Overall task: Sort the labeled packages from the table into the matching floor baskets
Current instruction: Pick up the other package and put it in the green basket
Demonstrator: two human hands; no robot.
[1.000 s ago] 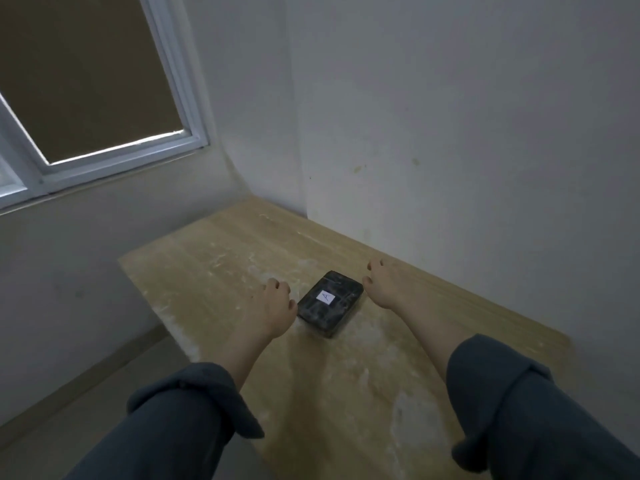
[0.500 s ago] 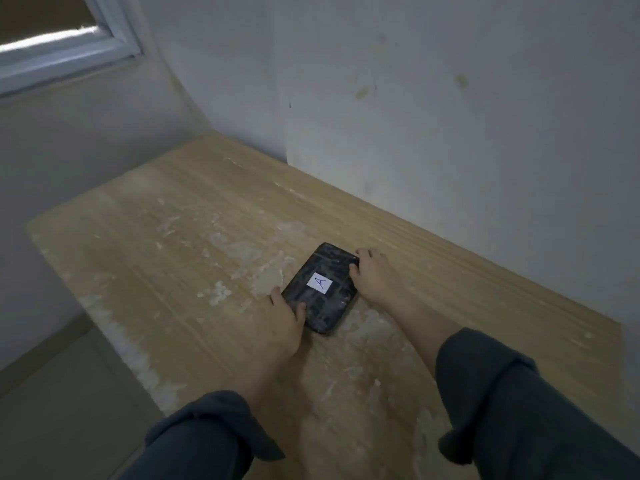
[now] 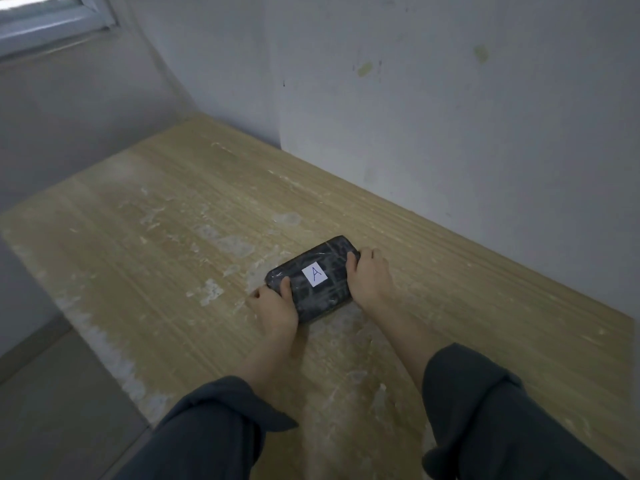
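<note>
With both hands set against its opposite ends, the black wrapped package [image 3: 313, 278] is being gripped on the wooden table [image 3: 145, 244], and the pick-up step of the sort is judged to be in hand. The left hand [image 3: 277, 308] is closed on the near-left end, its thumb laid over the top edge; the right hand [image 3: 369, 277] is clamped on the far-right end, fingers curled round the corner. The package is thus held between the two palms, though whether it has been raised clear of the wood cannot be told from this view; it seems to lie flat or very nearly so. A white label [image 3: 314, 275] is seen on the upper face, marked with a hand-drawn letter A in blue. The wrap looks glossy and creased, so a firm squeeze is likely needed if slipping is to be avoided. No other package is seen on the table, which stands in the corner against a pale wall [image 3: 450, 116]. No floor baskets are in view; only bare floor [image 3: 52, 393] is shown to the left. The next move, then, is judged to call for a lift, a turn away from the table, and the basket matching A to be found before the package is lowered in.
</note>
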